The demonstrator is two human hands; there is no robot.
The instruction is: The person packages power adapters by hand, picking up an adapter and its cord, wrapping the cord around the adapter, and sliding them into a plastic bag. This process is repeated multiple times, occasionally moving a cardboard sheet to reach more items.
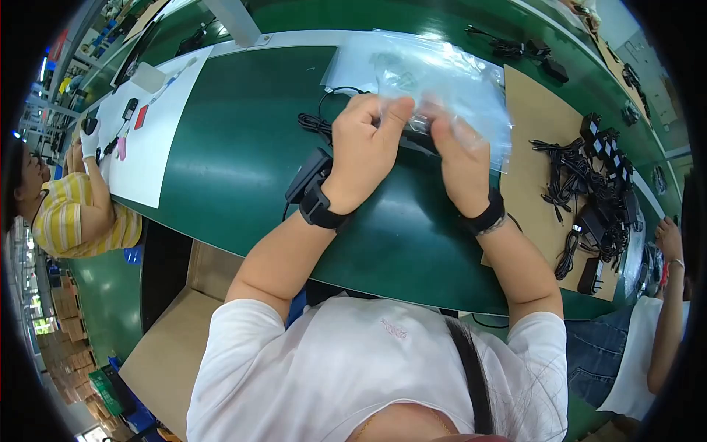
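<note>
My left hand (366, 144) pinches a small clear plastic bag (401, 85) between thumb and curled fingers. My right hand (464, 158) grips the bag's other side, its fingertips partly blurred. Something dark (420, 140) shows between the hands, too covered to make out. Just left of my left hand lies a coiled black cable (315, 124). A black box-shaped unit (308, 175) sits beside my left wristband. Beyond the hands, a stack of flat clear plastic bags (471, 96) is spread on the green table (228, 147).
On brown cardboard (530, 110) at the right lies a heap of black power adapters and cables (589, 184). More black adapters (526, 51) lie on the far shelf. A co-worker in yellow stripes (81, 214) sits at left by a white mat (158, 125); another person's arm (669, 295) shows at right.
</note>
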